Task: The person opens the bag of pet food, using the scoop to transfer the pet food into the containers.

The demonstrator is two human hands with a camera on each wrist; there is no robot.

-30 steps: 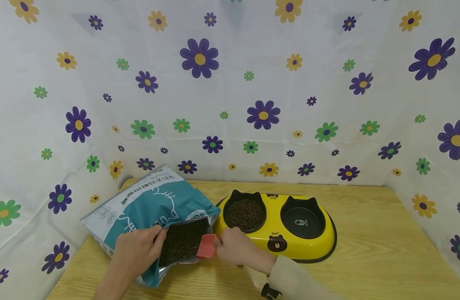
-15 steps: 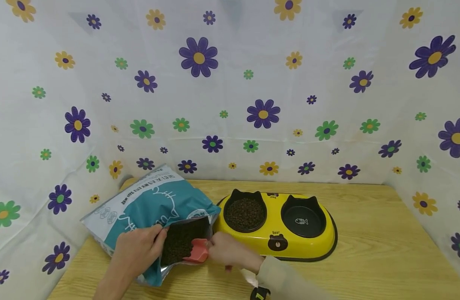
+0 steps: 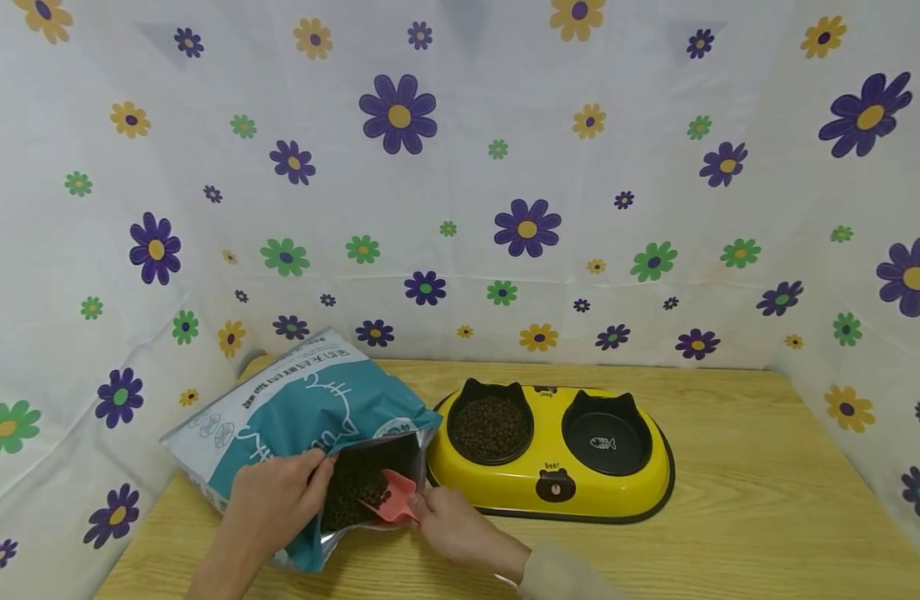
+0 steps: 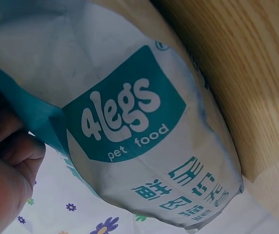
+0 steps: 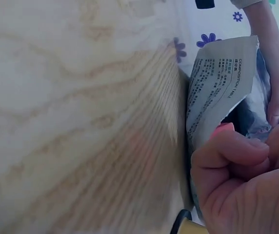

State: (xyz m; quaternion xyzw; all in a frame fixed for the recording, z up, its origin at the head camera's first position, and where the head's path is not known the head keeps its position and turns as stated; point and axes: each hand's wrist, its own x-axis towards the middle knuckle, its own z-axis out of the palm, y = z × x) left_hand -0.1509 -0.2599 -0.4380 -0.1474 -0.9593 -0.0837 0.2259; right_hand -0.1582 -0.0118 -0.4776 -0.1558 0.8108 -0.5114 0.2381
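Observation:
A teal and white pet food bag [image 3: 295, 408] lies on its side, its mouth facing me, brown kibble [image 3: 346, 492] inside. My left hand [image 3: 276, 500] grips the upper edge of the mouth, thumb in front; in the left wrist view its curled fingers [image 4: 25, 151] are beside the printed bag [image 4: 129, 195]. With my right hand [image 3: 460, 521] I pinch the handle of a pink scoop [image 3: 398, 502] at the right side of the mouth. Some kibble lies on the scoop. From the right wrist, the hand [image 5: 242, 180] hides most of the scoop [image 5: 222, 128].
Right of the bag stands a yellow double pet feeder [image 3: 497, 482]. Its left black bowl [image 3: 460, 400] holds kibble; the right black bowl [image 3: 606, 421] shows a fish-bone print. Both sit on a wooden table [image 3: 745, 467] before a flowered curtain [image 3: 460, 183].
My right hand has pushed the scoop leftward into the bag's mouth, then turned it; kibble now shows on it. The left hand, bag and feeder have stayed in place.

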